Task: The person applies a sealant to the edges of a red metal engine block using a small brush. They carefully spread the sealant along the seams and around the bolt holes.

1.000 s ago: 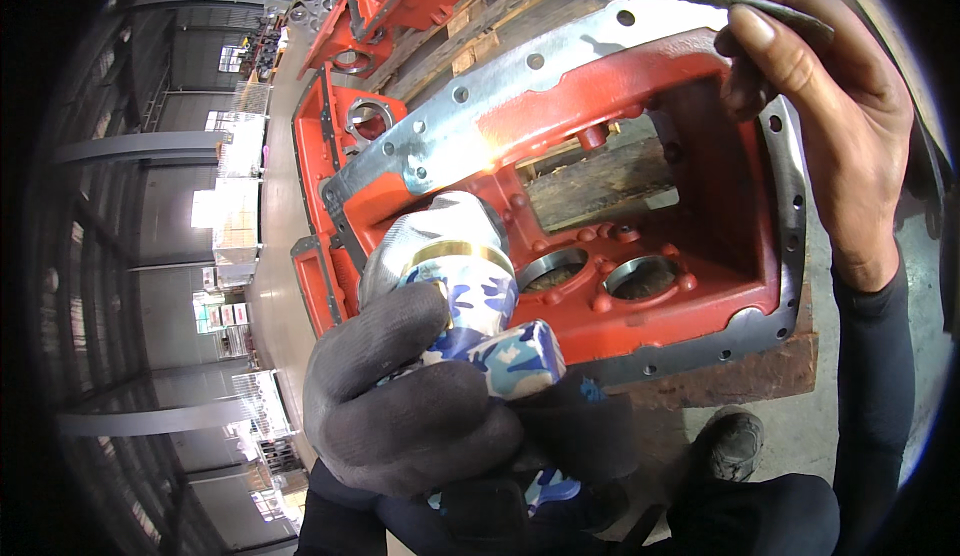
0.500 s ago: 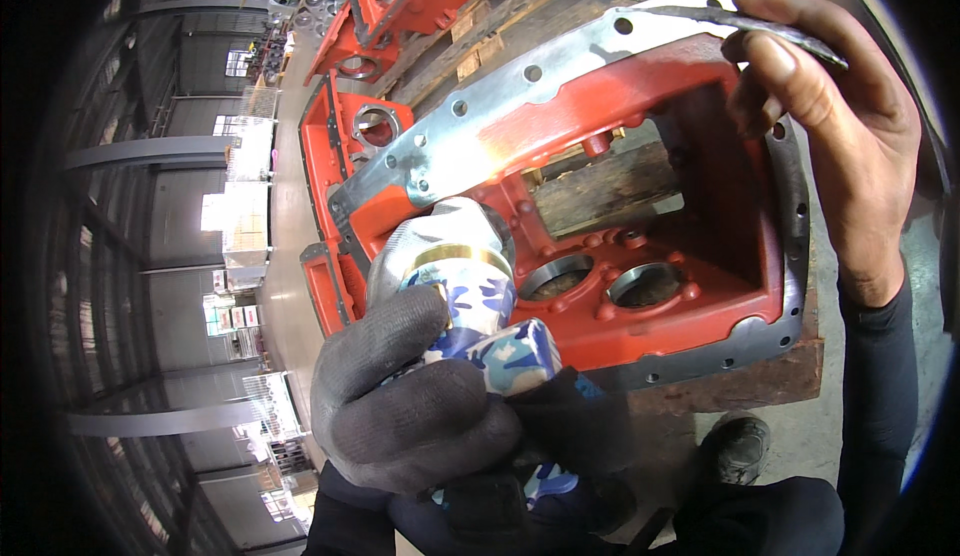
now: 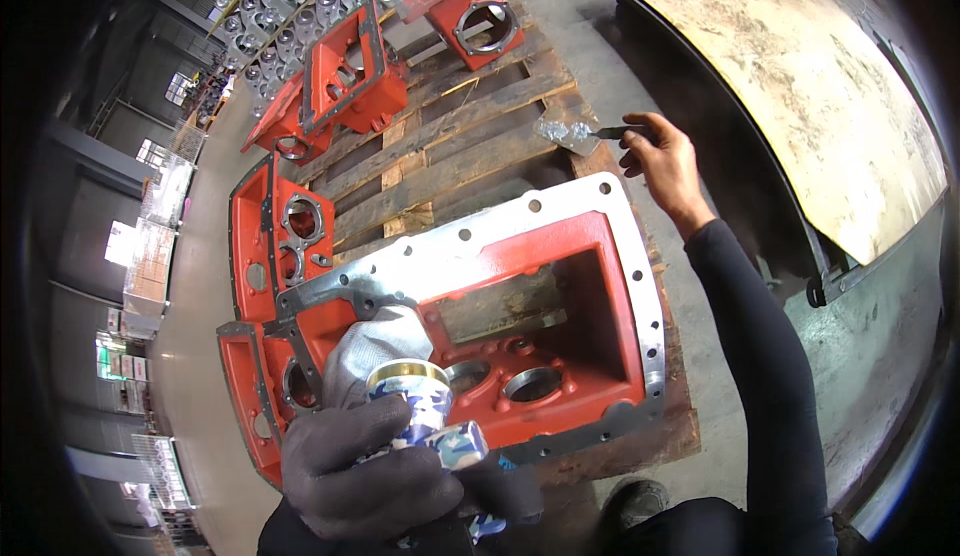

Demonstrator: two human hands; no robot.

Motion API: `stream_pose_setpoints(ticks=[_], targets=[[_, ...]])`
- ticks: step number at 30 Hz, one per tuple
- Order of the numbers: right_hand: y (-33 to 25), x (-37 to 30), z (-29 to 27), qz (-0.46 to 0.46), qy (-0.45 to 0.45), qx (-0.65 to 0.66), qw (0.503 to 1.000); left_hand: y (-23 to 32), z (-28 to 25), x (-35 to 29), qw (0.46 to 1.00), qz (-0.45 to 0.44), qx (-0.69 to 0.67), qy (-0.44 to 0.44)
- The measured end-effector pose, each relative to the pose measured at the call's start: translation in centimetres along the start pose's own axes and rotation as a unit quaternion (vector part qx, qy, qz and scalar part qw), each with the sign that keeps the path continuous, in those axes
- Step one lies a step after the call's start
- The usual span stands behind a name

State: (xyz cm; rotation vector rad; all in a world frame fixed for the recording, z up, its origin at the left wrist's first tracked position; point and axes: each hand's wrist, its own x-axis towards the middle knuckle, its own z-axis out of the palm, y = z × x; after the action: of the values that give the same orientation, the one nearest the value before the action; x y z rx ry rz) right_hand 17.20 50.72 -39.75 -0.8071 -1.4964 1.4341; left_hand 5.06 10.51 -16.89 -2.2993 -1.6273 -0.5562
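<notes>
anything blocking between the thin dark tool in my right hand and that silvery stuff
Nothing visible stands in the way: the thin dark tool in the right hand reaches the silvery stuff from the right. Whether they touch is unclear.

Grey floor [image 3: 850, 356], dim wall [image 3: 95, 206], bright window [image 3: 152, 153]

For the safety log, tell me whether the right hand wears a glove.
No, the right hand is bare beyond the dark sleeve.

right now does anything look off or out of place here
Just one oddity stands out: the hands don't match. The left hand, around a camouflage-patterned tool, wears a dark glove, while the right hand, holding a thin dark tool, is bare.
</notes>
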Motion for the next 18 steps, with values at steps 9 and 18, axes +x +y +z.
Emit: stream_pose_setpoints(ticks=[9,18], targets=[[4.3,4.0,0.8,0.059,0.057,-0.07,0.994,-1.3,0.1,-3.4,0.999,-0.001,0.027,0.022],[6.0,6.6,3.7,0.082,0.015,-0.09,0.992,-1.8,-0.6,-4.8,0.999,-0.025,0.03,-0.016]])
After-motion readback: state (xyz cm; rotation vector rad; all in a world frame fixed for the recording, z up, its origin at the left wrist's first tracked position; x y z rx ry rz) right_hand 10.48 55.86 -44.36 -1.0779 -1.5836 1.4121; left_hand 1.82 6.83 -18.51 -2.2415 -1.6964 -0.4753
